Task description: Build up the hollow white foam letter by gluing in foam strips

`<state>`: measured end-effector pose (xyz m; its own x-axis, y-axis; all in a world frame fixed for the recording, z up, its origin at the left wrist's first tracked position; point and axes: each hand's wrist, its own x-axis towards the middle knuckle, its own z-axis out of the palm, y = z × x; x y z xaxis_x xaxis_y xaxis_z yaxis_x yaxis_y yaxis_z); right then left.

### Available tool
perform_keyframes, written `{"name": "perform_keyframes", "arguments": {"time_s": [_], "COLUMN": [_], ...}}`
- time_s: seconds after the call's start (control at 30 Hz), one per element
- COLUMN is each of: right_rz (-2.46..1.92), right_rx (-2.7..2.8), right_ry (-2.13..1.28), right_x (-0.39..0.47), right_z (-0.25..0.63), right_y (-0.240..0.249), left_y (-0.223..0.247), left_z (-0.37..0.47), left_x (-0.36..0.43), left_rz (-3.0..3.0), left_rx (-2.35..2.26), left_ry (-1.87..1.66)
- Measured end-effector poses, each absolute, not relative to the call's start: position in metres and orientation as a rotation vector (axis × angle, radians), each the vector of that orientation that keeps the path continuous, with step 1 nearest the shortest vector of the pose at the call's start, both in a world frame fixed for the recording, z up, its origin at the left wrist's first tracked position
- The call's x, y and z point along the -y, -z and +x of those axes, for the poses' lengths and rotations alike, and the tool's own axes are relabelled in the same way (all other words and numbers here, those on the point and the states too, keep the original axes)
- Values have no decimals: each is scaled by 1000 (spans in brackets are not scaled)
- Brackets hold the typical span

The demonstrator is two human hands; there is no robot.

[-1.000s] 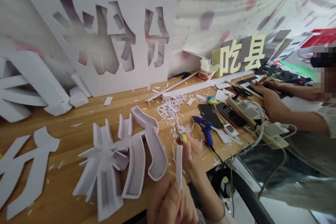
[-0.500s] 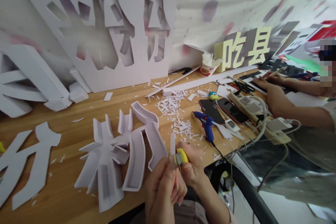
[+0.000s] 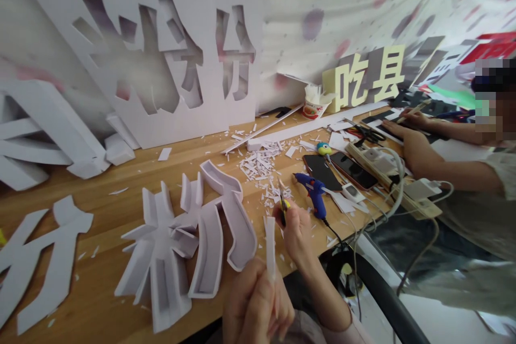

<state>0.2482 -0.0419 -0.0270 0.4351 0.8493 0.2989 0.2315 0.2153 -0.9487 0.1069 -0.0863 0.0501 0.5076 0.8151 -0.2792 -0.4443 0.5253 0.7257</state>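
Note:
My left hand (image 3: 258, 301), fingers closed, pinches a narrow white foam-board strip (image 3: 271, 247) that points upward. Just beyond it on the right, my right hand (image 3: 296, 228) is wrapped round a yellow-and-black utility knife (image 3: 284, 208), its blade pointing away over the scraps. Knife and strip are apart. Left of my hands, a white foam letter (image 3: 161, 258) with raised side walls lies on the wooden table (image 3: 108, 220). A flat white foam cutout (image 3: 56, 258) lies farther left.
A blue glue gun (image 3: 316, 193) and two phones lie right of the scrap pile (image 3: 262, 160). A power strip (image 3: 415, 201) with cables runs along the right edge. A cut-out foam board (image 3: 133, 123) leans behind. Another person's hands (image 3: 407, 123) work at far right.
My right hand has drawn the knife away from the strip, up and to the right. The strip now stands free in my left hand. The view has shifted slightly.

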Motion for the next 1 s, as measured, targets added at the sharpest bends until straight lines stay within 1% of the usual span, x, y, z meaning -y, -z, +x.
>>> {"name": "perform_keyframes", "arguments": {"time_s": [0.13,0.3,0.4,0.5,0.6,0.73,0.83,1.0], "right_rz": [-1155,-1065,-1057,-1066,-1100,-1147,-1176,-1157], "right_rx": [974,771,698,703,802,1017,1218,1417], "right_ry": [-900,-1276,-1414,-1449,-1388,-1035,-778,-522], "right_x": [48,59,62,62,60,56,56,57], "right_z": [240,226,222,220,221,224,225,221], "right_y": [12,-14,-23,-23,-14,8,19,20], "left_y": [-38,-15,-8,-5,-2,0,-1,-8], "left_z": [104,93,87,85,86,89,91,94], "left_x": [77,76,73,68,65,69,72,75], "left_rz": [789,1203,1287,1344,1361,1131,922,770], "left_rx": [-817,-907,-831,-832,-860,-811,-686,-475], "left_ry": [-920,-836,-785,-762,-798,-851,-874,-837]}}
